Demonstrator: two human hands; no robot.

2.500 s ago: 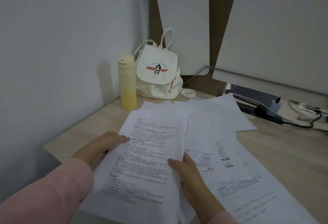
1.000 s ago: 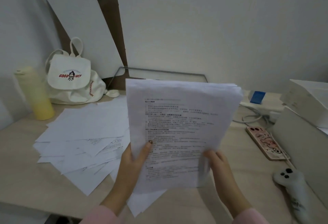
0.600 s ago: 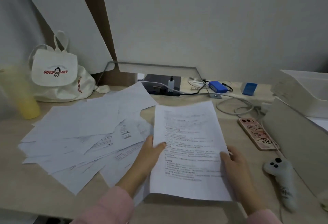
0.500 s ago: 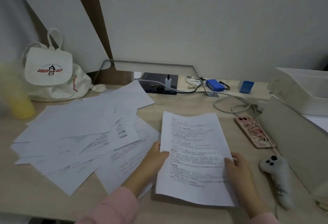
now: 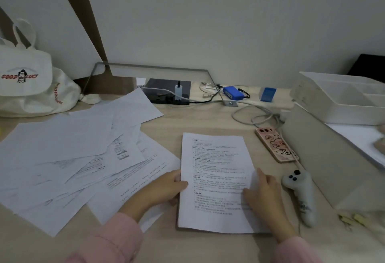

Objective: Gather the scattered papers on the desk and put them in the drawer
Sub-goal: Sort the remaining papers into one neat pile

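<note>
While keeping a stack of white printed papers [image 5: 216,169] squared on the pale wooden desk [image 5: 208,121], the left hand [image 5: 166,187] is pinching its edge, though the right hand [image 5: 264,192] is hiding its grip.

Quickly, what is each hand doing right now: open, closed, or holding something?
Left hand: holding the left edge of the paper stack, thumb on top.
Right hand: holding the right edge of the same stack.

Left hand [image 5: 166,187] and right hand [image 5: 263,195] hold paper stack [image 5: 214,165] on desk [image 5: 208,121].
</note>
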